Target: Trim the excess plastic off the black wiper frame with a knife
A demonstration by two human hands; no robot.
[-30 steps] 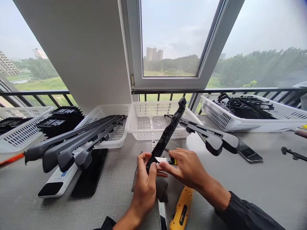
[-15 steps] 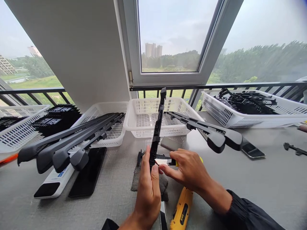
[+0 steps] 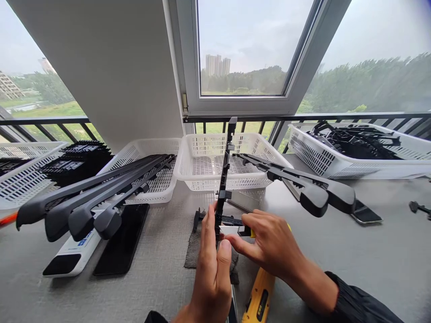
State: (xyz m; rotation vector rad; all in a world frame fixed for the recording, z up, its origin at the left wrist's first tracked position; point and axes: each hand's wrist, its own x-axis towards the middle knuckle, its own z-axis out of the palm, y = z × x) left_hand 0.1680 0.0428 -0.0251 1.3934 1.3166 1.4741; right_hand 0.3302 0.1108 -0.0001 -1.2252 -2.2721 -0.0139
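My left hand (image 3: 213, 264) is closed around the lower end of a long black plastic strip (image 3: 225, 170), which stands nearly upright with its notched side to the right. My right hand (image 3: 269, 242) grips a yellow-handled utility knife (image 3: 247, 231), its pale blade (image 3: 229, 230) against the strip's right edge just above my left thumb. Behind the hands, a dark caliper-like tool (image 3: 198, 216) lies on a grey cloth (image 3: 193, 253), partly hidden. Below my right hand lies a yellow tool (image 3: 259, 296) with a dark inset.
White baskets (image 3: 188, 179) line the back; the right basket (image 3: 336, 163) holds tangled black parts. Long dark grey plastic bars (image 3: 77, 193) lean over the left basket, others (image 3: 313, 193) at right. A black phone (image 3: 121, 242) and a white device (image 3: 67, 260) lie at left.
The view has shifted slightly. The strip has turned a little in my left hand, its notched edge more visible now, and the blade lies flatter against it.
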